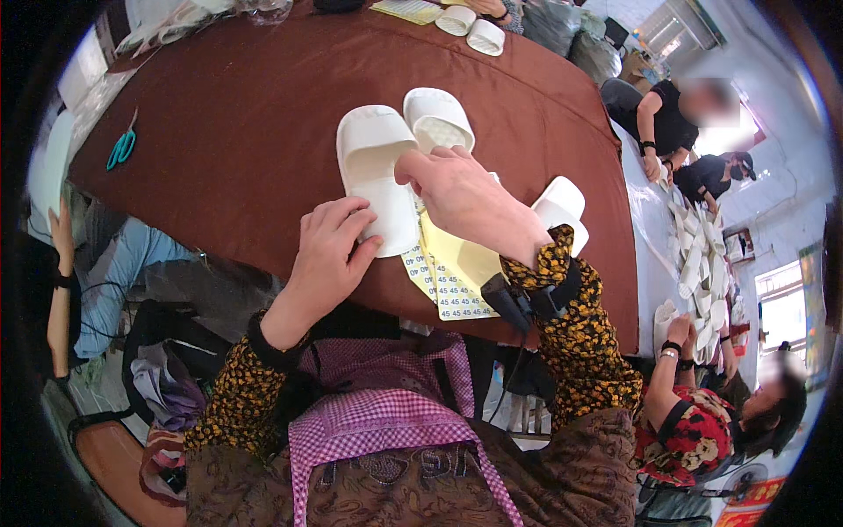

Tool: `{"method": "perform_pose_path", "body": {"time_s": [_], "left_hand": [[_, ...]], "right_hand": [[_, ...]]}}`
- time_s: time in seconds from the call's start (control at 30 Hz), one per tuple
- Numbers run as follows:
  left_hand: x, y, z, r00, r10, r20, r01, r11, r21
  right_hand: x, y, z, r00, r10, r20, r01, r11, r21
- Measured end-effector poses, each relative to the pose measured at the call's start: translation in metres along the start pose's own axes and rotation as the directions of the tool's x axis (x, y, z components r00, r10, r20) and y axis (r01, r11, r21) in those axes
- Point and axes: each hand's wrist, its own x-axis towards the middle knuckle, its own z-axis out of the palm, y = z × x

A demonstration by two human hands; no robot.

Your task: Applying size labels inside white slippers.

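Note:
A white slide slipper (pixel 371 140) lies on the brown-covered table, its heel toward me. My left hand (pixel 327 255) grips the heel edge, the thumb at its lower corner and the fingers over its side. My right hand (pixel 470 193) is over the footbed with its fingers bent and closed; what they hold, if anything, is hidden. Another white slipper (pixel 439 119) lies just beyond, partly covered by that hand. Sheets of small printed stickers (pixel 465 294) and yellowish backing paper (pixel 465 255) lie under my right wrist. To the right of this wrist sits a third white slipper (pixel 560 206).
Teal-handled scissors (pixel 123 149) lie at the table's left. Two white slippers (pixel 470 28) rest at the far edge near another person's hand. On the right, co-workers handle a pile of white slippers (pixel 700 263) at a second table. A person's arm (pixel 61 246) shows at far left.

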Motion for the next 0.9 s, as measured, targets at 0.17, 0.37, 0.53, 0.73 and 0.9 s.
{"method": "perform_pose_path", "body": {"time_s": [0.17,0.37,0.53,0.73,0.9], "left_hand": [[-0.002,0.003,0.005,0.999,0.031,-0.044,-0.030,1.000,0.006],[-0.003,0.017,0.013,0.998,-0.011,-0.054,0.009,0.999,-0.045],[-0.001,0.029,0.023,0.993,0.006,-0.114,-0.009,1.000,-0.027],[0.003,0.042,0.030,0.993,0.024,-0.119,-0.026,0.999,-0.020],[0.004,0.045,0.033,0.996,0.044,-0.073,-0.039,0.997,0.060]], "right_hand": [[0.018,0.003,0.013,0.985,-0.156,0.077,0.164,0.981,-0.101],[0.017,-0.005,0.014,0.963,-0.193,0.189,0.238,0.937,-0.255],[0.009,-0.005,0.008,0.951,-0.220,0.217,0.278,0.917,-0.287],[-0.007,0.004,-0.001,0.968,-0.179,0.178,0.215,0.954,-0.210],[-0.010,0.005,-0.007,0.976,-0.085,0.203,0.110,0.987,-0.119]]}}
